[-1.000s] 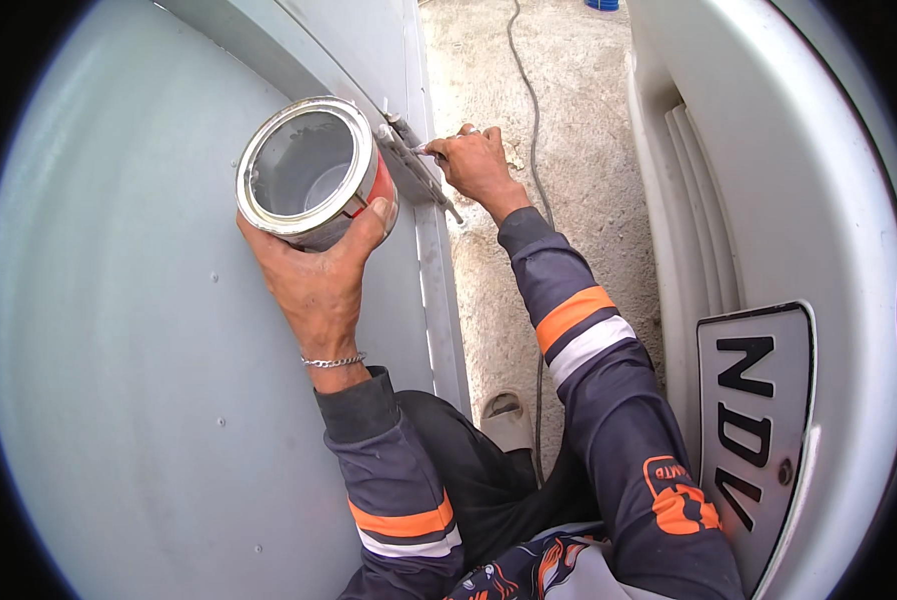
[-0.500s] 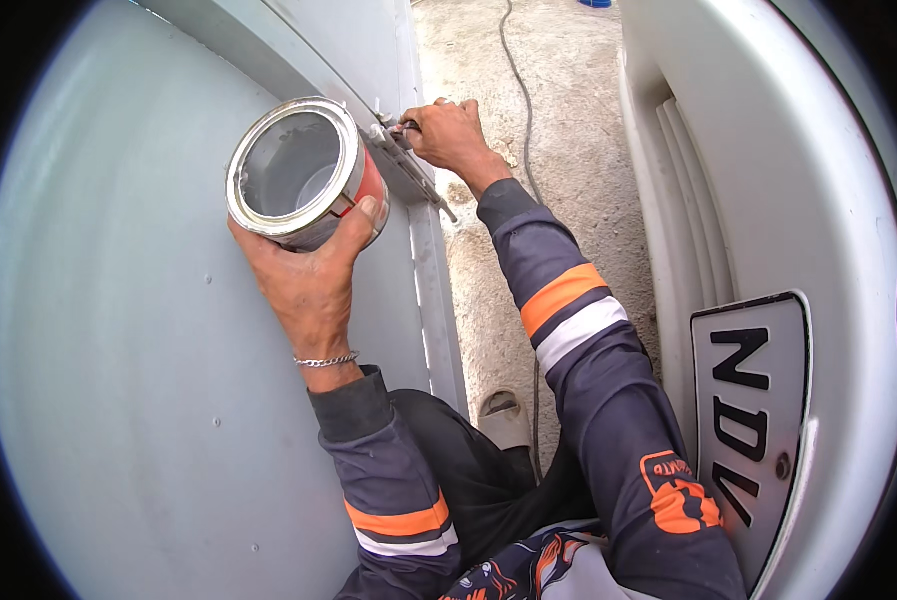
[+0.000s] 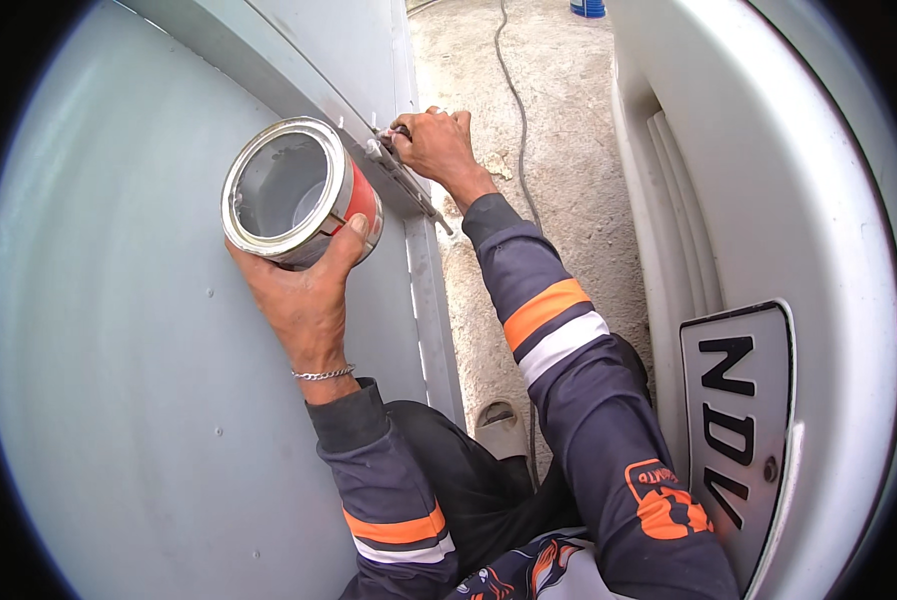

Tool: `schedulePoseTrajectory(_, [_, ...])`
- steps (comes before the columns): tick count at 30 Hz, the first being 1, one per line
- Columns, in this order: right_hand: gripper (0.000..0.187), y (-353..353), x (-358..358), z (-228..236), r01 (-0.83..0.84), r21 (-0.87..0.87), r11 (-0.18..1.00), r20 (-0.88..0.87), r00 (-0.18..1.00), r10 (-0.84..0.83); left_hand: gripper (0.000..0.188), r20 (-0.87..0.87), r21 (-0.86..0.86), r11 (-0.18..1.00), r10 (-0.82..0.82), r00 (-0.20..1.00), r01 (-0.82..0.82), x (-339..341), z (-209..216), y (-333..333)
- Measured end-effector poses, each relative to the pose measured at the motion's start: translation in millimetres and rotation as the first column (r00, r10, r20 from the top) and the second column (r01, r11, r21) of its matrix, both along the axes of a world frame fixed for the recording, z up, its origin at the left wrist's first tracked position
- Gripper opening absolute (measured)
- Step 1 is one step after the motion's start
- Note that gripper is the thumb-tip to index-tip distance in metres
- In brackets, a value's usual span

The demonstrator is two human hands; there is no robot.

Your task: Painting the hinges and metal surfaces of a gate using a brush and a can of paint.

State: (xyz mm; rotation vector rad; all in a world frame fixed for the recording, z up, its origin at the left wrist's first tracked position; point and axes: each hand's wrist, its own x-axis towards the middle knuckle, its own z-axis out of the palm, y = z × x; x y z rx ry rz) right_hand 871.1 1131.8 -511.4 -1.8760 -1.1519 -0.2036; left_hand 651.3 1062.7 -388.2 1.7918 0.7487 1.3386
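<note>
My left hand (image 3: 297, 300) is wrapped round an open metal paint can (image 3: 365, 205) with a red and silver side, tilted so its mouth faces me. Grey paint coats the can's inner wall and bottom. Farther right, my right hand (image 3: 437, 150) has its fingers closed at a grey metal slide bolt (image 3: 414, 188) on the edge of a grey metal panel (image 3: 159, 360). Something dark shows between those fingers, but most of it is hidden and I cannot make out what it is.
Close on the right stands a white vehicle (image 3: 819, 230) with a number plate (image 3: 734, 430). A dark cable (image 3: 521, 110) runs along the rough concrete floor (image 3: 579, 200) between vehicle and panel. My sandalled foot (image 3: 501, 430) is below, and a blue container (image 3: 588, 8) stands at the far edge.
The can and my left hand appear slightly lower and farther left. My right hand has also shifted slightly down and left, still at the bolt. The view has moved a little.
</note>
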Motion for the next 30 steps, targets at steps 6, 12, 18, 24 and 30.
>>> schedulePoseTrajectory(6, [0.02, -14.3, -10.6, -8.5, 0.013, -0.112, 0.994, -0.088, 0.996, -0.023, 0.091, -0.01, 0.042, 0.999, -0.005, 1.0, 0.006, -5.0, -3.6, 7.6])
schedulePoseTrajectory(12, [0.023, -11.5, -3.6, -1.7, 0.024, 0.009, 1.0, -0.032, 0.999, -0.024, 0.09, 0.005, 0.032, 0.999, -0.012, 1.0, 0.012, -2.0, -1.6, 4.4])
schedulePoseTrajectory(18, [0.023, -28.8, 2.8, -32.1, -0.021, -0.22, 0.975, -0.104, 0.995, -0.002, 0.091, 0.003, 0.026, 1.0, -0.007, 1.0, 0.007, -2.7, 0.2, 2.2])
schedulePoseTrajectory(24, [0.021, -8.4, 3.0, -36.3, -0.005, -0.282, 0.96, 0.048, 0.999, 0.019, 0.091, -0.021, 0.029, 0.999, -0.012, 1.0, 0.012, -0.2, -1.6, 3.3])
schedulePoseTrajectory(30, [0.02, -19.7, -8.1, -34.8, 0.031, -0.087, 0.996, -0.042, 0.999, -0.035, 0.092, -0.018, 0.041, 0.999, 0.004, 1.0, -0.003, -5.4, 0.0, 6.6])
